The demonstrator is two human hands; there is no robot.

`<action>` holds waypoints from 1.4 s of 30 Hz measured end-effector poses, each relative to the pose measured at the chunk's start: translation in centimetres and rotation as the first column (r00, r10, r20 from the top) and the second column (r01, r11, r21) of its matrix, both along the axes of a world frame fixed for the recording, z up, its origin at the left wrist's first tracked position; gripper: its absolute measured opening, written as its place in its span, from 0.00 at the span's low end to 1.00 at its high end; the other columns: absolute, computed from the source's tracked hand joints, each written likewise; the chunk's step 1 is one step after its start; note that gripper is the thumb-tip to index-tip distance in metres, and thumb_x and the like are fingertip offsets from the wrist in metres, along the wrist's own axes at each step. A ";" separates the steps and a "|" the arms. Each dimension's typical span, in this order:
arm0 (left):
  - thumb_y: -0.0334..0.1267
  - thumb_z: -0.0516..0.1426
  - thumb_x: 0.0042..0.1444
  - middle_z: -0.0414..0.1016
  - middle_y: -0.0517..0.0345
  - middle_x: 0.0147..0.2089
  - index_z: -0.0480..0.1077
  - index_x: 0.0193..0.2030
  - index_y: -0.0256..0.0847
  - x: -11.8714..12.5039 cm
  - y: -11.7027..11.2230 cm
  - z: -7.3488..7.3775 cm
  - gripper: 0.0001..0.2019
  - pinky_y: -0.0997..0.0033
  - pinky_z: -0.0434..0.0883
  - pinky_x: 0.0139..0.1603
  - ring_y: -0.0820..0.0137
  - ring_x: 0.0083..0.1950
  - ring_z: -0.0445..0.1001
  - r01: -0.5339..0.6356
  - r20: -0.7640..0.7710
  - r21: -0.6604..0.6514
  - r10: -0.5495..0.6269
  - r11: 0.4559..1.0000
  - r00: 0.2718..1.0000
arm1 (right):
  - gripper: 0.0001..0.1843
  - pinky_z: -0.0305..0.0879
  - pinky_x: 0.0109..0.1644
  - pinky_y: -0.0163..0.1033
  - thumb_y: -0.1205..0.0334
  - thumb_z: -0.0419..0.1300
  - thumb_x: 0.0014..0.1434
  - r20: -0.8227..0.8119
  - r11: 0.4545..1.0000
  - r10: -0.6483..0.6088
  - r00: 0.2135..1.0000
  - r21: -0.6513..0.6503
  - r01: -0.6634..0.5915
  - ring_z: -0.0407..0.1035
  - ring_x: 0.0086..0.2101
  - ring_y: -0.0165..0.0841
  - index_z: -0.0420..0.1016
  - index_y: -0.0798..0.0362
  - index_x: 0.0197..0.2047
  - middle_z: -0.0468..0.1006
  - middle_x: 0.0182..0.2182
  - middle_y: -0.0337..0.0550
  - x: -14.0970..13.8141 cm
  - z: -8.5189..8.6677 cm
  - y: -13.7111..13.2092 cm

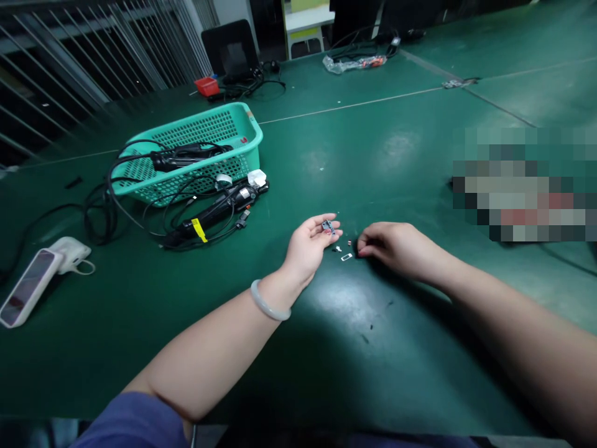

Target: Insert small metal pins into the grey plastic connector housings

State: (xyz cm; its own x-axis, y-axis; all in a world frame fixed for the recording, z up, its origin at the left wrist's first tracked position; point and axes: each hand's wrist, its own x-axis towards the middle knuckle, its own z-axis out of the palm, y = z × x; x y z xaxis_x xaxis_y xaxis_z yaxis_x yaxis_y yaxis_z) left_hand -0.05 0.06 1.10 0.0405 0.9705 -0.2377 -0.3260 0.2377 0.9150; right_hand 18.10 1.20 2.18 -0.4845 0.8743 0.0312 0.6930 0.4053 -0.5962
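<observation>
The left hand (305, 247) grips a small blue-grey part (328, 226) in its fingers. The right hand (394, 244) has curled fingers at the green bench (396, 180); whether they pinch anything cannot be told. A thin white rectangular frame (343, 258) lies between both hands' fingers.

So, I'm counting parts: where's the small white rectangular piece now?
In the head view, just right of centre, the white rectangular piece lies on the green table between the left hand and the right hand.
</observation>
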 end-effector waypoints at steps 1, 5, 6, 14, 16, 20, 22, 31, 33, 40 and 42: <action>0.21 0.56 0.49 0.75 0.54 0.42 0.71 0.43 0.36 0.0 0.0 0.0 0.15 0.62 0.68 0.57 0.75 0.40 0.75 0.012 -0.005 0.013 -0.012 1.000 1.000 | 0.05 0.66 0.36 0.36 0.64 0.59 0.54 -0.035 0.999 -0.032 0.999 0.019 0.032 0.72 0.30 0.32 0.74 0.49 0.27 0.79 0.28 0.37 -0.1 0.1 -0.1; 0.22 0.58 0.48 0.76 0.52 0.44 0.72 0.45 0.36 0.0 -0.2 -0.3 0.16 0.60 0.67 0.58 0.73 0.42 0.76 0.065 -0.034 0.069 -0.063 0.995 0.997 | 0.07 0.68 0.38 0.39 0.60 0.58 0.56 -0.188 0.983 -0.154 0.970 0.071 0.170 0.73 0.30 0.34 0.77 0.47 0.32 0.81 0.30 0.39 -0.8 0.3 -0.8; 0.23 0.59 0.48 0.76 0.52 0.44 0.72 0.45 0.36 0.0 -0.3 -0.3 0.16 0.59 0.67 0.58 0.72 0.43 0.76 0.080 -0.041 0.082 -0.077 0.993 0.996 | 0.07 0.69 0.38 0.39 0.60 0.58 0.56 -0.223 0.979 -0.173 0.959 0.065 0.192 0.73 0.30 0.34 0.78 0.47 0.32 0.81 0.30 0.39 -1.0 0.3 -0.9; 0.23 0.63 0.42 0.79 0.52 0.41 0.72 0.49 0.37 0.4 -0.7 -0.2 0.23 0.58 0.70 0.55 0.70 0.43 0.77 0.155 -0.085 0.091 -0.147 0.984 0.985 | 0.06 0.71 0.34 0.38 0.60 0.60 0.55 -0.430 0.944 -0.330 0.840 -0.129 0.304 0.72 0.26 0.32 0.77 0.49 0.34 0.80 0.28 0.40 -2.0 -0.3 -1.3; 0.24 0.63 0.42 0.79 0.53 0.40 0.73 0.49 0.37 0.5 -0.8 -0.4 0.23 0.58 0.71 0.54 0.69 0.42 0.77 0.175 -0.080 0.097 -0.168 0.980 0.983 | 0.05 0.71 0.34 0.38 0.59 0.61 0.53 -0.429 0.938 -0.344 0.835 -0.115 0.327 0.73 0.27 0.32 0.77 0.50 0.31 0.81 0.28 0.40 -2.2 -0.2 -1.4; 0.26 0.63 0.45 0.80 0.53 0.40 0.74 0.48 0.37 0.5 -0.7 -0.7 0.20 0.58 0.71 0.55 0.69 0.42 0.77 0.176 -0.109 0.134 -0.162 0.975 0.981 | 0.05 0.71 0.38 0.39 0.59 0.62 0.52 -0.403 0.932 -0.353 0.844 -0.070 0.356 0.75 0.30 0.35 0.78 0.50 0.29 0.82 0.29 0.40 -2.5 0.0 -1.6; 0.27 0.62 0.47 0.81 0.53 0.40 0.74 0.48 0.37 0.4 -0.7 -0.7 0.19 0.58 0.71 0.55 0.69 0.42 0.78 0.171 -0.135 0.137 -0.153 0.976 0.979 | 0.04 0.72 0.40 0.40 0.60 0.62 0.52 -0.408 0.931 -0.357 0.840 -0.081 0.356 0.76 0.32 0.36 0.79 0.49 0.30 0.82 0.30 0.40 -2.5 0.1 -1.7; 0.28 0.61 0.49 0.81 0.51 0.43 0.74 0.50 0.38 0.3 -0.7 -0.6 0.19 0.57 0.70 0.57 0.67 0.45 0.78 0.164 -0.150 0.148 -0.142 0.975 0.979 | 0.06 0.73 0.42 0.42 0.60 0.62 0.53 -0.410 0.932 -0.353 0.841 -0.077 0.353 0.76 0.34 0.37 0.80 0.49 0.34 0.82 0.32 0.42 -2.3 -0.4 -1.6; 0.28 0.62 0.48 0.80 0.52 0.44 0.73 0.51 0.39 0.3 -0.7 -0.7 0.21 0.57 0.70 0.57 0.67 0.46 0.78 0.169 -0.131 0.149 -0.150 0.974 0.980 | 0.04 0.72 0.43 0.42 0.60 0.62 0.53 -0.416 0.933 -0.337 0.845 -0.028 0.358 0.75 0.36 0.37 0.80 0.48 0.32 0.81 0.34 0.42 -2.2 -0.4 -1.5; 0.24 0.61 0.47 0.80 0.50 0.45 0.71 0.53 0.38 0.5 -0.9 -0.7 0.24 0.58 0.71 0.56 0.66 0.46 0.78 0.182 -0.111 0.120 -0.169 0.976 0.979 | 0.02 0.72 0.44 0.43 0.62 0.63 0.52 -0.501 0.923 -0.369 0.783 -0.099 0.372 0.74 0.37 0.37 0.77 0.48 0.28 0.80 0.33 0.42 -2.2 -0.5 -1.2; 0.25 0.60 0.49 0.80 0.50 0.46 0.71 0.53 0.38 0.5 -0.9 -0.7 0.23 0.58 0.71 0.57 0.66 0.48 0.78 0.189 -0.116 0.138 -0.174 0.972 0.978 | 0.03 0.72 0.45 0.44 0.61 0.63 0.52 -0.503 0.918 -0.387 0.772 -0.129 0.376 0.74 0.36 0.37 0.77 0.49 0.28 0.80 0.32 0.42 -2.3 -0.6 -1.2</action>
State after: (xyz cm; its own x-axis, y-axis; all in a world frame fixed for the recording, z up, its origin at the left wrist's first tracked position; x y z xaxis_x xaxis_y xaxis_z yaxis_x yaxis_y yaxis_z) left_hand 0.47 -0.84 0.42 0.2019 0.9738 -0.1045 -0.1923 0.1441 0.9707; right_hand 15.85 -0.01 1.57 -0.0296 0.9871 0.1574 0.3824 0.1567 -0.9106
